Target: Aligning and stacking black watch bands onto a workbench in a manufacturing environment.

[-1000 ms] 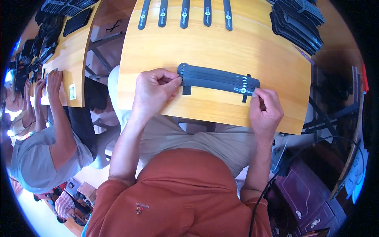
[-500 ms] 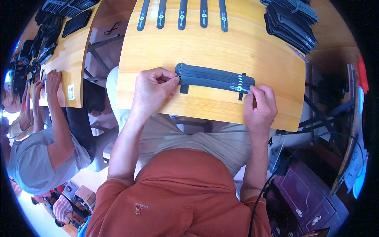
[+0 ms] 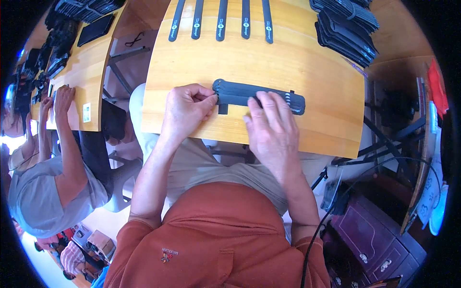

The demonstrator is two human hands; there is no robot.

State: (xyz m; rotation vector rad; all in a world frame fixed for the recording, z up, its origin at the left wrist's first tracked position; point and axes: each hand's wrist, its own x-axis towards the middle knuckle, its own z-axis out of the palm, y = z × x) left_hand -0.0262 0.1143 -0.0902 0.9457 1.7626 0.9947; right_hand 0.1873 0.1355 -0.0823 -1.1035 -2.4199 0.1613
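Note:
A fanned stack of dark grey fabric straps (image 3: 235, 92) lies crosswise near the table's front edge, rounded at both ends, with pale printing toward the right. Pinched between the thumb and fingers of my left hand (image 3: 188, 108) is the stack's left end. My right hand (image 3: 273, 132) reaches over the middle of the stack, fingers extended and apart, fingertips on or just above the straps; exact contact cannot be told. Below the left part a short black tab (image 3: 223, 109) sticks out. My right hand hides part of the stack's lower edge.
Several separate dark straps (image 3: 220, 26) lie in a row at the wooden table's (image 3: 201, 62) far side. Bundled dark straps (image 3: 346, 36) are piled at the far right. To the left, another person (image 3: 57, 182) works at a second table (image 3: 86, 86). A purple cabinet (image 3: 374, 240) stands lower right.
My right hand has let go of the stack's right end and moved left over its middle, fingers spreading. My left hand keeps its pinch on the left end.

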